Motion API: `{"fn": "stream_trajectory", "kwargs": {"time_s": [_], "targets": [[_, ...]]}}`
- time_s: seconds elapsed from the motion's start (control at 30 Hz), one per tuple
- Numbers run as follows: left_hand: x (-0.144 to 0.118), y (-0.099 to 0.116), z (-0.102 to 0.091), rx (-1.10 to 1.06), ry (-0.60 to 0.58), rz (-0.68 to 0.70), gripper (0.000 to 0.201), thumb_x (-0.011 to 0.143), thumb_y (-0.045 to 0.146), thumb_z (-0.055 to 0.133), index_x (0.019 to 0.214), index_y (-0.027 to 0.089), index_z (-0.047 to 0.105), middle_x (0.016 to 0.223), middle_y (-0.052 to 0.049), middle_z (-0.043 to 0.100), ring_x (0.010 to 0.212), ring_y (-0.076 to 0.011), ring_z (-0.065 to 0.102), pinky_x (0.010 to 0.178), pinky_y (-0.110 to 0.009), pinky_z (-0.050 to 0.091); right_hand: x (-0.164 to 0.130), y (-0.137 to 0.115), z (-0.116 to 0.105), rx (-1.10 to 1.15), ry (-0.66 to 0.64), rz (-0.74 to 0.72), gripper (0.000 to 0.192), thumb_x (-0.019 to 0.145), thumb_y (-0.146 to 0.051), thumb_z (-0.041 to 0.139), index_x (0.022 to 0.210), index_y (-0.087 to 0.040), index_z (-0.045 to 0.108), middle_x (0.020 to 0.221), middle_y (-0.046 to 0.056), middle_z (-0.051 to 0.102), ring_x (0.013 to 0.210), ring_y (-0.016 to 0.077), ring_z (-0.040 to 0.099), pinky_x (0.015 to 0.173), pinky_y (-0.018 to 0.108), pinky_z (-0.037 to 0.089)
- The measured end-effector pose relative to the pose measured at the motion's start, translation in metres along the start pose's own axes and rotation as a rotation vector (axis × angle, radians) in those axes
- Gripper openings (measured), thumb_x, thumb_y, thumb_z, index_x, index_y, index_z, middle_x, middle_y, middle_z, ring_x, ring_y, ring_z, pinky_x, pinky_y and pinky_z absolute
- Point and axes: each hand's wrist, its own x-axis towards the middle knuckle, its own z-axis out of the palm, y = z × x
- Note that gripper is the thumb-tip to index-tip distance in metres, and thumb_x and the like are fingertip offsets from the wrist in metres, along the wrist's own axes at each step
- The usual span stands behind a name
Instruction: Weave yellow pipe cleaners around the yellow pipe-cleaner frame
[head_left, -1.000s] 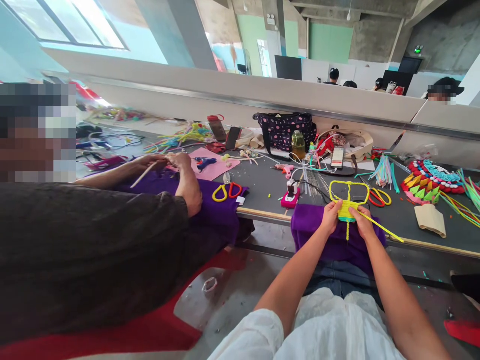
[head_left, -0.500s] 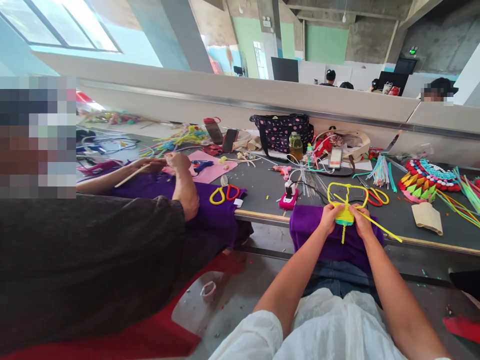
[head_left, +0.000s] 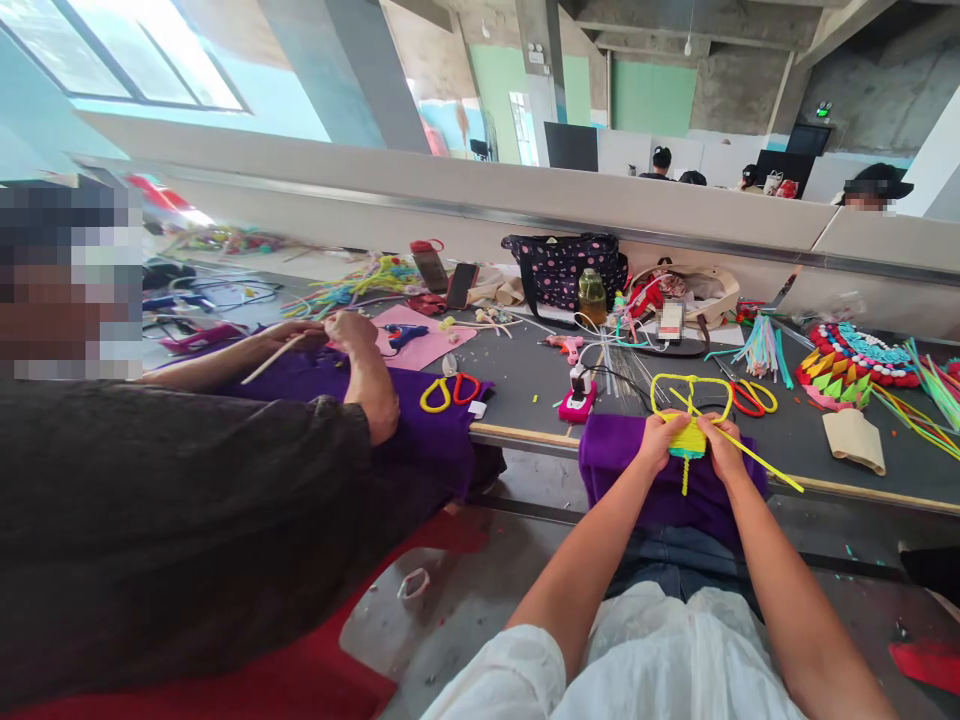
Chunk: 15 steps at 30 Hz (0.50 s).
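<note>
My left hand (head_left: 660,441) and my right hand (head_left: 721,449) both pinch a yellow pipe-cleaner figure (head_left: 688,438) between them. Its wound body sits between my thumbs, two loops rise above it, and a loose yellow strand runs off to the lower right. The piece is held over a purple cloth (head_left: 615,452) draped over the table's front edge (head_left: 525,436) and onto my lap.
A person in a dark shirt sits at left, that person's hand (head_left: 352,328) working on another purple cloth. On the table lie yellow-red scissors (head_left: 448,390), a pink power strip (head_left: 577,401), a glue gun (head_left: 566,343), a dotted bag (head_left: 566,265), a bottle (head_left: 592,293) and colourful craft pieces (head_left: 851,362).
My hands stay on the yellow figure, with small finger shifts. The view has swayed slightly. The neighbour's hands have moved a little.
</note>
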Motion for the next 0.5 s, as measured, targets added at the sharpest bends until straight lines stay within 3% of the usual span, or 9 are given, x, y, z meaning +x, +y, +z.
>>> {"fn": "stream_trajectory", "kwargs": {"time_s": [0.23, 0.5], "targets": [[-0.0001, 0.0009, 0.0035, -0.065, 0.045, 0.005, 0.035, 0.06, 0.043, 0.082, 0.07, 0.013, 0.067, 0.068, -0.005, 0.069, 0.059, -0.0173, 0.064, 0.063, -0.031, 0.051, 0.0, -0.0014, 0.0029, 0.047, -0.008, 0.017, 0.03, 0.069, -0.048, 0.073, 0.074, -0.02, 0.065, 0.069, 0.0, 0.069, 0.062, 0.0171, 0.063, 0.06, 0.029, 0.05], [-0.0001, 0.0012, 0.0037, -0.063, 0.049, -0.015, 0.035, 0.057, 0.041, 0.084, 0.067, 0.012, 0.067, 0.066, -0.006, 0.069, 0.057, -0.0171, 0.064, 0.06, -0.03, 0.051, 0.0022, 0.0041, 0.002, 0.068, 0.063, -0.003, 0.029, 0.065, -0.045, 0.077, 0.071, -0.019, 0.065, 0.069, 0.0, 0.069, 0.063, 0.0164, 0.063, 0.064, 0.029, 0.051]]}}
